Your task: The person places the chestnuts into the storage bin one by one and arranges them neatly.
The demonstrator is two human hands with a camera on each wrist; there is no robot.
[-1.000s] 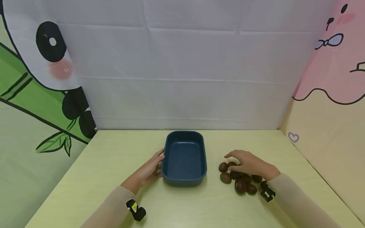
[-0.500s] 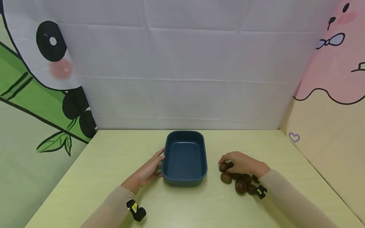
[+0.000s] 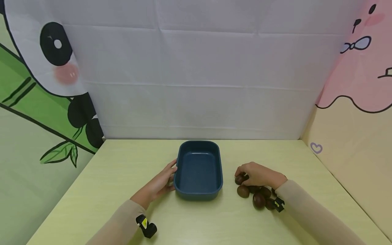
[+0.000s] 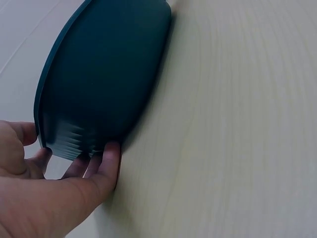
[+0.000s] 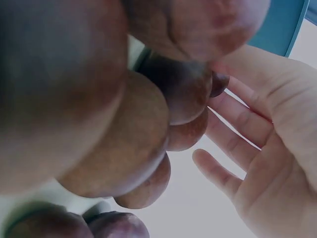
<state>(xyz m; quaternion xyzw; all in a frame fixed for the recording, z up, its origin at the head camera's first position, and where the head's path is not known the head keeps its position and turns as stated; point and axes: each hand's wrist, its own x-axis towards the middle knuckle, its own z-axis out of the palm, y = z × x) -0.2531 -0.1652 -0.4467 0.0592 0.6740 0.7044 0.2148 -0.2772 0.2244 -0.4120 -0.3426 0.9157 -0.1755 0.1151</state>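
A dark blue, deep rectangular container point(image 3: 198, 196) stands mid-table. My left hand point(image 3: 160, 182) is at its left side; in the left wrist view the fingers point(image 4: 110, 158) rest on its outer wall with a fingertip at the rim. To the right lies a cluster of dark brown, smooth, chestnut-like balls point(image 3: 259, 200). My right hand point(image 3: 258, 174) reaches over its far left end, with thumb and forefinger around one brown ball point(image 3: 239, 180). In the right wrist view the other fingers point(image 5: 233, 124) spread beside the balls, and the grasping fingertips are hidden.
The pale yellow table point(image 3: 131, 156) meets a white cloth backdrop point(image 3: 199, 85) behind the container. Cartoon-printed panels flank it at left and right. Near the right forearm, a black wrist camera point(image 3: 279, 204) hangs right beside the nearest brown balls.
My right hand has come down and left onto the far left of the cluster, and its thumb and forefinger have closed around a brown ball. The left hand and container stay put.
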